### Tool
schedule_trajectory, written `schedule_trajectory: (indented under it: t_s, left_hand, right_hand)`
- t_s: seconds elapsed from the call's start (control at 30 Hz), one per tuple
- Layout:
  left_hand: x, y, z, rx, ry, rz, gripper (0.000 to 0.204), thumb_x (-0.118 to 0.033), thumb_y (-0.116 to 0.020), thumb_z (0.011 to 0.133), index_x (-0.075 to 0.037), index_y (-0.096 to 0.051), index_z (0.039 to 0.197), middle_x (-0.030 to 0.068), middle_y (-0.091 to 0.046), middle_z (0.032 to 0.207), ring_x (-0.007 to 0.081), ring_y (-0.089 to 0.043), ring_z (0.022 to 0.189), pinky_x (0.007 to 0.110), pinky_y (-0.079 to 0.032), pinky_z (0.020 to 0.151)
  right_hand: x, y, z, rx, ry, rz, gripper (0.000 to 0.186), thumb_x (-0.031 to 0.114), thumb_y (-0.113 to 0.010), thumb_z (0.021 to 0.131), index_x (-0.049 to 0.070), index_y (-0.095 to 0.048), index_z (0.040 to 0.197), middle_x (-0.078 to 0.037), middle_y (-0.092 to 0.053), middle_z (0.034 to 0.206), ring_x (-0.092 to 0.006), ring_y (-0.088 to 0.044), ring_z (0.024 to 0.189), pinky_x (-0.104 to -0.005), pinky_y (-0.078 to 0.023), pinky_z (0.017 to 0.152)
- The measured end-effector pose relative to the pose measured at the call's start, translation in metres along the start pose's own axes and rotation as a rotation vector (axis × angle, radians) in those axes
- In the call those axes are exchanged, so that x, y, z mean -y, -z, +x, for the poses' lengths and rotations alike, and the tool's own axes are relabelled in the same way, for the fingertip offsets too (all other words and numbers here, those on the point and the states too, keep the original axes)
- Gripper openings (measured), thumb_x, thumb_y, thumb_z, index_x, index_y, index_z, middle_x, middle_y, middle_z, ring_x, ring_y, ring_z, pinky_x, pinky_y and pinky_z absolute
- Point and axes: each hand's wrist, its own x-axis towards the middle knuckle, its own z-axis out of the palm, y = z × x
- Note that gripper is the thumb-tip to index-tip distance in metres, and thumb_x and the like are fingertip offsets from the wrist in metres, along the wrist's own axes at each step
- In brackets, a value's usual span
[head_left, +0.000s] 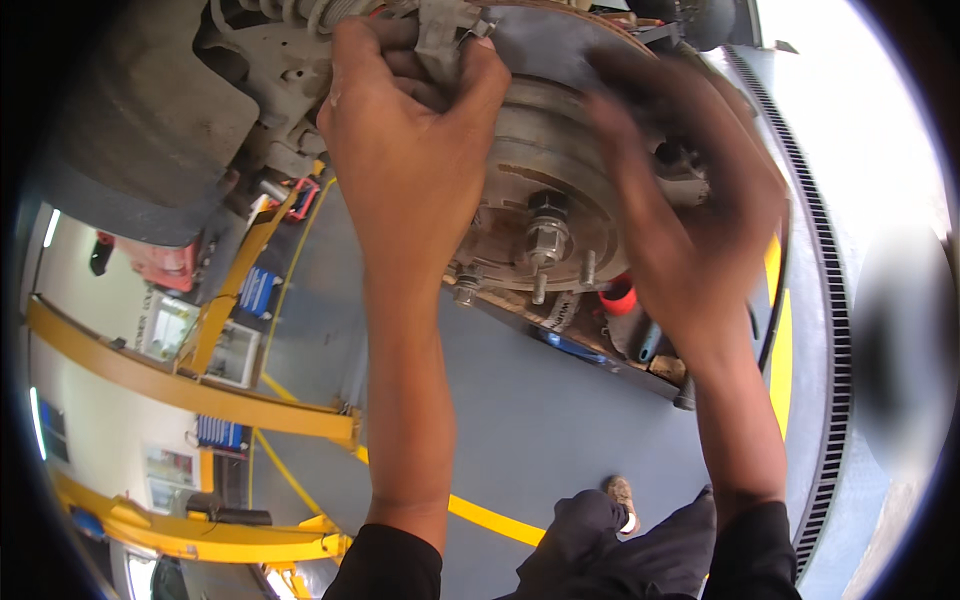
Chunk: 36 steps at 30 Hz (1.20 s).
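While a metal piece (437, 40) is pinched by the left hand (410, 135) at the disc's (540, 50) upper left edge, the right hand (715, 205), blurred, is held curved by the disc's right side; whether anything is gripped cannot be told. Fitting or removal seems in hand; a steady left grip is probably called for next.
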Motion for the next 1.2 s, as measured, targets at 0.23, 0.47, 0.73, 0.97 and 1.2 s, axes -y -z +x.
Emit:
schedule_trajectory:
  t_s: [0.23, 0.47, 0.73, 0.97, 1.2]
  left_hand:
    - [0.012, 0.013, -0.004, 0.032, -0.168, -0.145, 0.028, -0.007, -0.078, 0.086, 0.002, -0.059, 0.105, 0.0059, -0.065, 0.079, 0.0107, -0.059, 0.067, 0.029, -0.047, 0.061]
    - [0.001, 0.018, -0.007, 0.016, -0.097, -0.333, 0.031, -0.004, -0.08, 0.082, 0.001, -0.058, 0.104, 0.0076, -0.067, 0.082, 0.0118, -0.062, 0.069, 0.027, -0.051, 0.064]
    - [0.009, 0.023, -0.004, 0.017, -0.128, -0.35, 0.031, -0.001, -0.078, 0.079, 0.002, -0.058, 0.103, 0.0087, -0.068, 0.082, 0.0143, -0.063, 0.068, 0.028, -0.051, 0.063]
    - [0.04, -0.003, -0.009, -0.038, -0.113, -0.446, 0.029, 0.0, -0.074, 0.082, 0.0, -0.058, 0.106, 0.0045, -0.064, 0.084, 0.009, -0.058, 0.071, 0.025, -0.048, 0.064]
    - [0.016, -0.001, -0.019, -0.076, -0.069, -0.318, 0.026, -0.001, -0.07, 0.089, 0.0, -0.058, 0.113, -0.0039, -0.051, 0.088, 0.0052, -0.048, 0.078, 0.021, -0.041, 0.07]
  right_hand:
    - [0.016, -0.047, 0.027, -0.015, -0.088, 0.22, 0.013, -0.001, -0.076, 0.09, -0.005, -0.075, 0.102, -0.014, -0.076, 0.092, -0.018, -0.073, 0.082, -0.0291, -0.057, 0.076]
    - [0.006, -0.046, 0.026, 0.021, 0.038, 0.2, 0.014, -0.004, -0.075, 0.089, -0.007, -0.076, 0.103, -0.013, -0.076, 0.093, -0.0163, -0.069, 0.087, -0.0288, -0.053, 0.081]
    - [-0.007, -0.049, 0.023, 0.055, 0.106, 0.294, 0.017, -0.005, -0.074, 0.091, -0.008, -0.073, 0.108, -0.014, -0.075, 0.096, -0.017, -0.069, 0.087, -0.028, -0.053, 0.081]
    - [-0.004, -0.05, 0.021, 0.071, 0.093, 0.324, 0.017, -0.003, -0.072, 0.091, -0.005, -0.071, 0.109, -0.017, -0.074, 0.095, -0.023, -0.073, 0.087, -0.0319, -0.055, 0.079]
    - [-0.014, -0.045, 0.024, 0.024, 0.291, 0.286, 0.02, 0.002, -0.069, 0.09, -0.002, -0.069, 0.11, -0.021, -0.071, 0.098, -0.0395, -0.071, 0.09, -0.0415, -0.056, 0.08]
